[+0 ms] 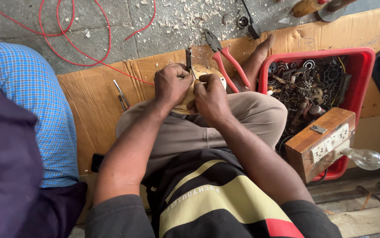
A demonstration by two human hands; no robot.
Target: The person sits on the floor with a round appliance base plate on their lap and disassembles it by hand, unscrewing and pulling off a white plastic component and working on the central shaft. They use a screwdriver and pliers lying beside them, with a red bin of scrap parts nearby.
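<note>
Head view: my left hand (171, 83) and right hand (209, 96) are both closed tight around a cream-coloured casing (197, 72), red-handled pliers (226, 61) lying just beside it.

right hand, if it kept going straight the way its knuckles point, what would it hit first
The right hand points up and away across the tan part it grips. Past that, the first thing in line looks like the red-handled pliers on the cardboard, though depth is hard to judge.

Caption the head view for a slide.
Seated on cardboard, left hand and right hand work a pale rounded part beside red-handled pliers.
</note>
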